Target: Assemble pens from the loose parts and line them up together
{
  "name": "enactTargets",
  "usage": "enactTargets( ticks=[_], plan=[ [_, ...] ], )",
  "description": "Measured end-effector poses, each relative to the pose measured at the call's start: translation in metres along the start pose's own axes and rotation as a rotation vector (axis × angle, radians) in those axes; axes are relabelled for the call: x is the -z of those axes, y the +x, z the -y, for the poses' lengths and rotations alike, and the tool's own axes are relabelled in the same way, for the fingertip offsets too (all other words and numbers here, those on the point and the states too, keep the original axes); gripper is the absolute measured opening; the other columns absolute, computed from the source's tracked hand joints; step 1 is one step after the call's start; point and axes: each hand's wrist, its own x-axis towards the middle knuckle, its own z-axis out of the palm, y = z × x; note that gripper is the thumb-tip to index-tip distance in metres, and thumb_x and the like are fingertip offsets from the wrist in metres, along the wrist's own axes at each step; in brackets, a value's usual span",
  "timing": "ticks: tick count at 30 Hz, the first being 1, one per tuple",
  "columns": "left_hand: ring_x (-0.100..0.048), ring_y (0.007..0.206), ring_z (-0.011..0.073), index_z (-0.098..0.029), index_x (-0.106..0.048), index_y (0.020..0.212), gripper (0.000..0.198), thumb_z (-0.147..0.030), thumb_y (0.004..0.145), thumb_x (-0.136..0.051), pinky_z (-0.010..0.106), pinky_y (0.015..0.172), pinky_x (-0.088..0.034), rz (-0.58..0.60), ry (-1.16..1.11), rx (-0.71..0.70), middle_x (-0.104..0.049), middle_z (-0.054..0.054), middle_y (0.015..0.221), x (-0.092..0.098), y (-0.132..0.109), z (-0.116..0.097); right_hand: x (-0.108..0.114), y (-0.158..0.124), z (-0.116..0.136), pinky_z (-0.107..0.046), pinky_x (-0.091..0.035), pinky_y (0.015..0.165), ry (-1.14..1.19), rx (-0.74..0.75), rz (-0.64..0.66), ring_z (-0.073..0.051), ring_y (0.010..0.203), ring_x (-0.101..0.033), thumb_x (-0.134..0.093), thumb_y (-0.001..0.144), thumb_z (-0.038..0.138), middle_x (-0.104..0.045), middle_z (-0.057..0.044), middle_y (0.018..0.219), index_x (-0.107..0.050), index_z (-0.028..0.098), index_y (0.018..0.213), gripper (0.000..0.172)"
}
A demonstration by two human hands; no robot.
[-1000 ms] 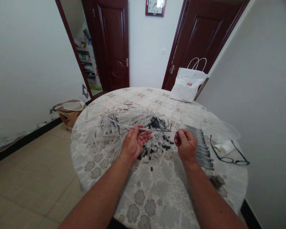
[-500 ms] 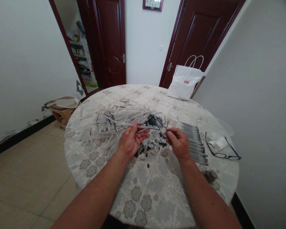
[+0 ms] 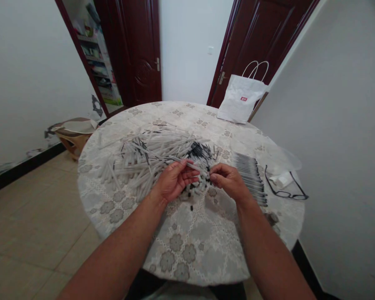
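My left hand (image 3: 177, 180) is palm up over the front of a heap. Its thumb and forefinger pinch a thin white pen barrel (image 3: 192, 165), which points toward the right hand. My right hand (image 3: 227, 178) has thumb and fingertips pressed together close to the barrel's far end; any small piece in them is too small to make out. Beneath and behind the hands lies the heap of whitish pen barrels (image 3: 137, 173), with a cluster of thin black parts (image 3: 200, 150) on it. A small black piece (image 3: 191, 208) rests alone in front of the heap.
A row of dark-tipped pens (image 3: 250, 177) lies right of the right hand. Beyond it are black-framed glasses (image 3: 283, 193) and a crumpled white tissue (image 3: 281, 180). A white paper bag (image 3: 242, 100) stands at the back of the round table (image 3: 181, 254). A stool (image 3: 75, 135) is at left.
The camera view has tilted down slightly. My right hand has shifted a little left, closer to the left hand, which keeps the barrel pinched.
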Motion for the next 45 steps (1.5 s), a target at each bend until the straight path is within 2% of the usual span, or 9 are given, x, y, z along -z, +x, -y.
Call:
enactTargets(
  ticks=[3,6,10,21,30,33,36,39,45],
  plan=[
    [-0.076,0.080,0.0185,-0.013,-0.070,0.099,0.017,-0.029,0.095,-0.065,0.033,0.077,-0.063,-0.094,-0.078,-0.095,-0.078,0.008,0.087,0.002,0.004,-0.004,0.012,0.000,0.001,-0.026,-0.044,0.063,-0.375,0.045,-0.051,-0.015,0.066,-0.059,-0.070,0.086,0.035,-0.067,0.000,0.074,-0.069,0.020,0.088,0.015],
    [-0.076,0.083,0.0181,-0.013,-0.070,0.098,0.016,-0.028,0.095,-0.065,0.032,0.079,-0.062,-0.146,-0.113,-0.154,-0.078,0.008,0.088,0.005,0.006,-0.005,0.015,-0.001,0.003,-0.027,-0.043,0.070,-0.677,0.082,0.113,-0.016,0.074,-0.061,-0.066,0.087,0.026,-0.070,-0.003,0.083,-0.072,0.020,0.089,0.009],
    [-0.076,0.086,0.0191,-0.013,-0.070,0.099,0.019,-0.031,0.092,-0.069,0.034,0.083,-0.061,-0.177,-0.092,-0.162,-0.078,0.009,0.090,0.006,0.008,-0.002,0.000,-0.004,0.009,-0.025,-0.042,0.069,-0.737,0.105,0.283,-0.015,0.074,-0.061,-0.065,0.087,0.022,-0.069,-0.002,0.084,-0.071,0.019,0.098,0.012],
    [-0.076,0.084,0.0189,-0.013,-0.071,0.099,0.022,-0.032,0.089,-0.073,0.032,0.082,-0.061,-0.185,-0.082,-0.180,-0.078,0.009,0.091,0.003,0.007,-0.003,-0.049,-0.009,0.020,-0.027,-0.041,0.076,-0.990,0.159,0.486,-0.019,0.087,-0.065,-0.065,0.090,0.026,-0.071,-0.005,0.097,-0.071,0.023,0.110,0.021],
    [-0.075,0.083,0.0185,-0.012,-0.070,0.099,0.020,-0.030,0.090,-0.072,0.030,0.076,-0.061,-0.189,-0.091,-0.174,-0.077,0.008,0.090,-0.001,0.005,-0.003,-0.064,-0.007,0.021,-0.027,-0.040,0.068,-1.180,0.166,0.486,-0.019,0.081,-0.064,-0.054,0.095,0.028,-0.068,-0.007,0.098,-0.069,0.020,0.099,0.017],
    [-0.075,0.083,0.0191,-0.012,-0.069,0.099,0.020,-0.030,0.090,-0.072,0.030,0.075,-0.062,-0.196,-0.088,-0.172,-0.077,0.009,0.090,-0.003,0.004,-0.004,-0.061,-0.006,0.016,-0.027,-0.042,0.069,-1.036,0.226,0.384,-0.018,0.079,-0.062,-0.055,0.093,0.026,-0.067,-0.007,0.094,-0.067,0.019,0.095,0.014],
    [-0.076,0.085,0.0200,-0.012,-0.069,0.099,0.021,-0.031,0.090,-0.072,0.032,0.077,-0.062,-0.182,-0.071,-0.164,-0.077,0.009,0.090,-0.004,0.003,-0.003,-0.054,-0.004,0.008,-0.027,-0.045,0.071,-0.671,0.221,0.102,-0.017,0.075,-0.060,-0.057,0.091,0.026,-0.067,-0.004,0.085,-0.065,0.020,0.097,0.012],
    [-0.076,0.087,0.0211,-0.012,-0.068,0.101,0.022,-0.031,0.090,-0.072,0.034,0.079,-0.063,-0.145,-0.049,-0.143,-0.077,0.010,0.093,-0.002,0.003,-0.001,-0.048,0.001,0.000,-0.026,-0.045,0.058,-0.209,0.085,-0.173,-0.014,0.061,-0.057,-0.059,0.090,0.034,-0.069,-0.002,0.080,-0.063,0.021,0.098,0.016],
    [-0.077,0.090,0.0228,-0.013,-0.068,0.103,0.025,-0.031,0.088,-0.075,0.035,0.082,-0.062,-0.093,0.007,-0.111,-0.077,0.011,0.098,-0.001,0.003,0.005,-0.048,0.008,-0.006,-0.021,-0.038,0.041,0.265,-0.020,-0.310,-0.011,0.053,-0.055,-0.068,0.084,0.040,-0.073,-0.003,0.089,-0.060,0.021,0.100,0.026]
  ],
)
